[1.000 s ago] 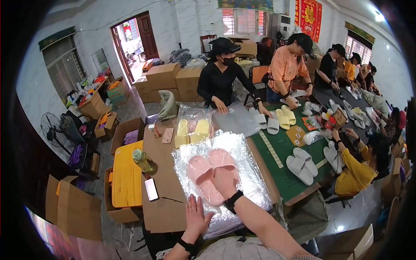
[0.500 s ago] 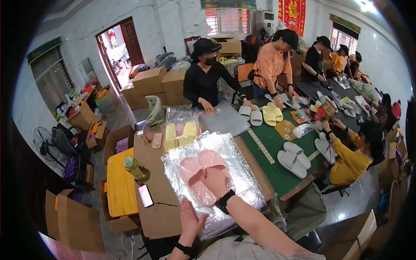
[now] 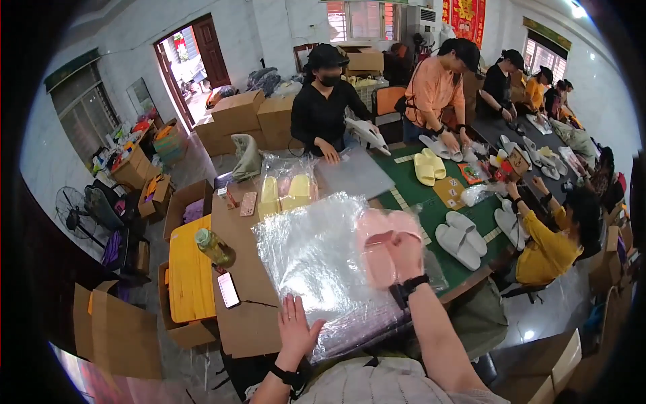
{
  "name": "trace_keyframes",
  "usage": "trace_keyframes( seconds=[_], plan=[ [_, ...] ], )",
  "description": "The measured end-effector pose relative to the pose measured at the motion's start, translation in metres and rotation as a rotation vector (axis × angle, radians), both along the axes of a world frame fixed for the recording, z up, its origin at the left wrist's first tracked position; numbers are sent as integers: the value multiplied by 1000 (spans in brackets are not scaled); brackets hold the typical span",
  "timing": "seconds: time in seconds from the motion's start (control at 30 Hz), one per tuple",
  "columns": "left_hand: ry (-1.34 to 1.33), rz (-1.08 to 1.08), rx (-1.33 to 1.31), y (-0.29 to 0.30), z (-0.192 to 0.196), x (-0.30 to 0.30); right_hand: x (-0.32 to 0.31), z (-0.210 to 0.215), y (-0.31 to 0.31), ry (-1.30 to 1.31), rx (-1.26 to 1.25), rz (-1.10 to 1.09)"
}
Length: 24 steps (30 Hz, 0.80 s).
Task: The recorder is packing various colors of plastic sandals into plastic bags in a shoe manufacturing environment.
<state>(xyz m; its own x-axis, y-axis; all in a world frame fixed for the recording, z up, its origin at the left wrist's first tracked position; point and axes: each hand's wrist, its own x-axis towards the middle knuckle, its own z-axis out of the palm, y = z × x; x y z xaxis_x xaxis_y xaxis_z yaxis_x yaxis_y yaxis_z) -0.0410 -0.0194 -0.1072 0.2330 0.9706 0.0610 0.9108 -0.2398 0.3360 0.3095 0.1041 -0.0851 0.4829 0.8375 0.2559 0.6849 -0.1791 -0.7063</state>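
Note:
A pair of pink slippers [image 3: 377, 252] is at the right edge of a stack of shiny clear plastic bags [image 3: 303, 249], with loose clear film around it. My right hand [image 3: 408, 256] grips the pair from above, its fingers partly sunk in the slipper openings. Flat on the near left part of the stack rests my left hand [image 3: 297, 330], fingers apart and holding nothing. Past the stack lie bagged pale yellow slippers [image 3: 295, 192], with some pink showing between them.
A green bottle [image 3: 214, 246] and a lit phone [image 3: 228, 289] are on the cardboard-covered table at left. White slippers [image 3: 461, 241] sit on the green mat [image 3: 404, 205] at right. Across the table, a person in black [image 3: 330, 101] lifts grey-white slippers. Other people work along the right.
My right hand has carried the pink slippers rightward, from the middle of the bag stack to its edge. My left hand stays on the stack. The person in black has picked up grey-white slippers.

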Motion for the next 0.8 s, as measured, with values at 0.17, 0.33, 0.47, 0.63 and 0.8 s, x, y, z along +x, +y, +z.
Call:
trace_keyframes(
  seconds=[0.17, 0.33, 0.47, 0.63, 0.8],
  plan=[
    [-36, -25, -19, 5, 3, 4, 94, -38, -71, 110, 0, -268],
    [-52, -47, -12, 8, 3, -5, 180, -101, -178, 460, 64, -496],
    [-51, -73, -74, 11, 10, 5, 238, -153, -289, 345, -179, -749],
    [5, -1, -154, 7, 16, 6, 237, -164, -333, 53, -682, -877],
    [-27, -14, -169, 10, 19, 15, 283, -205, -314, -93, -1272, -618]
  ],
)
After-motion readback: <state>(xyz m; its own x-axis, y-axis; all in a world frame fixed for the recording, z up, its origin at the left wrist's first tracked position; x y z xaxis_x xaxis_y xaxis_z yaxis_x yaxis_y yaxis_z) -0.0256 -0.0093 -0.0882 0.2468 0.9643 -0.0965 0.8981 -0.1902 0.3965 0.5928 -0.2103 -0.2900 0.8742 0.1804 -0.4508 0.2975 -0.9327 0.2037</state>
